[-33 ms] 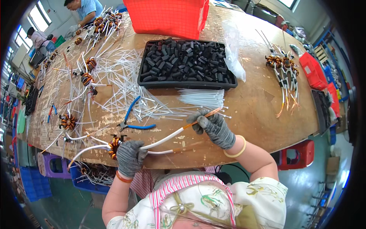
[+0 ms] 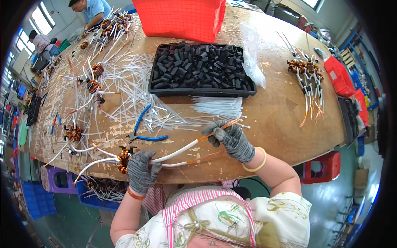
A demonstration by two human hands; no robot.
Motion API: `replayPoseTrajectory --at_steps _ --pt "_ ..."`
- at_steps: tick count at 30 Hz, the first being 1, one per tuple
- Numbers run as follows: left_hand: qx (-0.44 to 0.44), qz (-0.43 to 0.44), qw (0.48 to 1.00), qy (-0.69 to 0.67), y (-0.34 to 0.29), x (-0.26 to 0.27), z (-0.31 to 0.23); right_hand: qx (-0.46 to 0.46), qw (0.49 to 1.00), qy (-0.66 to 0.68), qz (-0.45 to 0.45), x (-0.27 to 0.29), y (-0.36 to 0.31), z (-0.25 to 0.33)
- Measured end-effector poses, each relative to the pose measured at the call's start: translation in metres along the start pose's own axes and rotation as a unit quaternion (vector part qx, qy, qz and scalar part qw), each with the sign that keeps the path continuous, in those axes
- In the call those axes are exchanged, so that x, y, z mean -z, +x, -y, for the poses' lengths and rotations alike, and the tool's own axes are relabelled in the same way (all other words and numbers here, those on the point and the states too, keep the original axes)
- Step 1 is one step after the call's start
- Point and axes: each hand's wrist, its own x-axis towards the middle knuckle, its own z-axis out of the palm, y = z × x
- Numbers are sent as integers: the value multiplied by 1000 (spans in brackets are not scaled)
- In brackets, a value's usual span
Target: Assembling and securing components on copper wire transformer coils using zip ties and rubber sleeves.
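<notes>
A ring-shaped copper coil (image 2: 123, 161) with white-sleeved leads lies at the table's near edge. My gloved left hand (image 2: 142, 170) is closed around the coil's right side, where its leads come out, and hides part of it. One white-sleeved lead (image 2: 178, 151) runs up to the right and ends in bare copper strands (image 2: 205, 137). Those strands are pinched in the fingers of my gloved right hand (image 2: 233, 140), their tips poking out beyond it. A second lead (image 2: 175, 165) with a bare copper end lies below. Blue-handled cutters (image 2: 151, 137) rest just beyond my left hand.
A black tray (image 2: 198, 93) of short black tubes stands ahead, with a red crate (image 2: 178, 20) behind. White cable ties (image 2: 219, 106) lie before the tray; more are scattered left. Other coils (image 2: 73, 133) lie left, and a coil bundle (image 2: 306, 68) right. A co-worker (image 2: 93, 12) is at far left.
My left hand's fingers and thumb have shifted slightly on the coil. The copper tips past my right hand look a little more spread. Everything else stays in place.
</notes>
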Motion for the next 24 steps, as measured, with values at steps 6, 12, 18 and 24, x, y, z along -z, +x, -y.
replayPoseTrajectory --at_steps 6,12,18,24 --pt "-3 -83 991 -104 67 -24 -89 10 1000 -7 -11 -5 -9 -1" --pt "-110 20 990 -82 74 -42 -85 18 998 -38 -36 5 -18 12" --pt "-103 64 991 -63 76 -36 -87 22 995 -36 -90 7 -28 10" --pt "-12 20 971 -237 98 -42 -113 6 998 -5 -56 10 -19 25"
